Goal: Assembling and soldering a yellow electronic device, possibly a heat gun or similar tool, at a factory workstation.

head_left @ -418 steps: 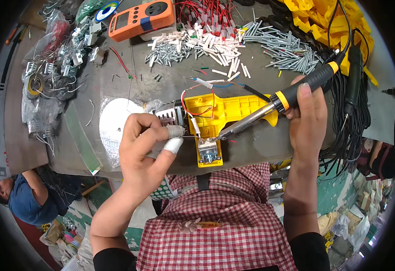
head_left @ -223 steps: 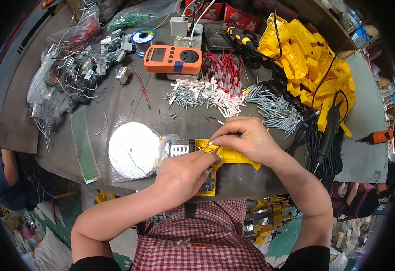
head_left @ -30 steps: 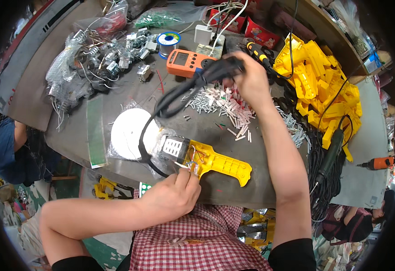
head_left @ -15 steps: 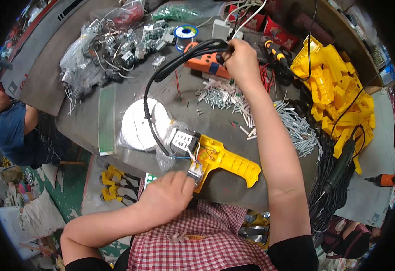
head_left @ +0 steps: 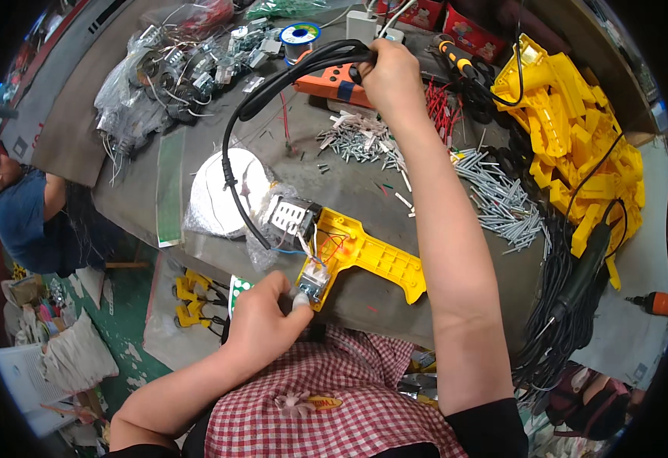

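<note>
We see a big grey desk (head_left: pixel 334 187) with all the things on it. A heap of yellow parts (head_left: pixel 571 137) is at its right side. Next comes a black cable (head_left: pixel 228 168), looped up in the air, with its lower end by the work. We see the yellow shell (head_left: pixel 364 259) near the desk's front edge, its open side up and its handle pointing right. A round white sheet (head_left: pixel 231 191) lies left of it, near clear plastic. Our right hand (head_left: pixel 395 80) is closed on the cable's loop, above the orange meter (head_left: pixel 342 84). Our left hand (head_left: pixel 269 309) is at the shell's near end, fingers bent, with a gap before the thumb; we cannot tell if it grips. The thumb tip is by a small silver part (head_left: pixel 315 282) in the shell. Littlest are the long screws (head_left: pixel 502 206), loose in a pile.
</note>
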A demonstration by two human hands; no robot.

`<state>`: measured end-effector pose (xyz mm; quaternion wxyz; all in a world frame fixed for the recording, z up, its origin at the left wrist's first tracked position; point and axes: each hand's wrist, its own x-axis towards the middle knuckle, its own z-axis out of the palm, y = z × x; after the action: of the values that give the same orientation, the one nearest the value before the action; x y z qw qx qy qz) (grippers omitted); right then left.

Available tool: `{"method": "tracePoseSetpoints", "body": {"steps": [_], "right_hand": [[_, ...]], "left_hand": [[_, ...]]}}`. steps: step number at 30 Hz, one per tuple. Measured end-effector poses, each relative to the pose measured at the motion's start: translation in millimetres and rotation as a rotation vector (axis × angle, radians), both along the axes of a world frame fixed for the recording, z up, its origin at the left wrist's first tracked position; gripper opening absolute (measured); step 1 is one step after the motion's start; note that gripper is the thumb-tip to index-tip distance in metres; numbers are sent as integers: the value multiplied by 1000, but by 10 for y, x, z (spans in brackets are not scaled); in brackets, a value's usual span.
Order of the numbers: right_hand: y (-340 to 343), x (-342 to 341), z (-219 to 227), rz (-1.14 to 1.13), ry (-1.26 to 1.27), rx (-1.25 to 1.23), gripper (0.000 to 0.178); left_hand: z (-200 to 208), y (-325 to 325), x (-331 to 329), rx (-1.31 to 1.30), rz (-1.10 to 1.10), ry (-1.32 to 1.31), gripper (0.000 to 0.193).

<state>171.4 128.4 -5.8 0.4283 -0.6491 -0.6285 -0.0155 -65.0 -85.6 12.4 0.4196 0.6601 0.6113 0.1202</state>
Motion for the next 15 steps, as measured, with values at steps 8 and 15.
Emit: {"method": "tracePoseSetpoints", "body": {"steps": [8,15], "right_hand": [[-87,13,48,18,27,-53,24],[-134,-12,36,61,114,-35,23]], "left_hand": [[104,520,-220,1032,-1274,186,12],[71,790,-105,1112,-1538,-2,12]]}}
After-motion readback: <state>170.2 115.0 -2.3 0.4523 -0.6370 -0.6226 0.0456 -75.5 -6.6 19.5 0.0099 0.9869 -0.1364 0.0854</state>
